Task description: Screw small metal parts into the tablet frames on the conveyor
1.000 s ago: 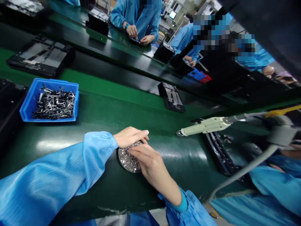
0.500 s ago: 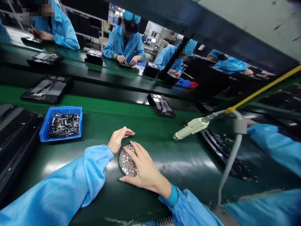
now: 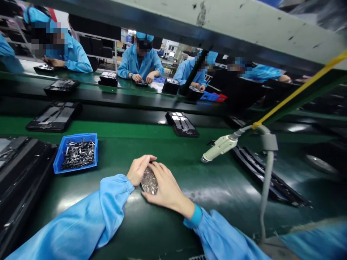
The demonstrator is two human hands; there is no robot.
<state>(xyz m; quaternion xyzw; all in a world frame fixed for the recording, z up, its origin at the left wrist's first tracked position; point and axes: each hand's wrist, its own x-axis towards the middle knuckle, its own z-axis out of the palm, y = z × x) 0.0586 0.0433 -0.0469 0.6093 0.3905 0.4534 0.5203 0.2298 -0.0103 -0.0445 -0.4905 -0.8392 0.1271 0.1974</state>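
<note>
Your left hand (image 3: pixel 140 169) and right hand (image 3: pixel 167 188) grip narrowly around a metal dish of tiny screws (image 3: pixel 149 181), its foreshortened oval running lengthwise away from you.

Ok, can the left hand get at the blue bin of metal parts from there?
Likely yes: the left hand rests on the round tray of screws; only green belt separates it from the blue bin.

The green table (image 3: pixel 162 234) carries a blue plastic bin (image 3: pixel 58 164) heaped with slim metal parts, and just right of it a round dish of small silvery pieces (image 3: pixel 149 182). Black trays (image 3: pixel 182 124) sit farther along, and a long black slotted rack (image 3: pixel 267 177) lies at right.
</note>
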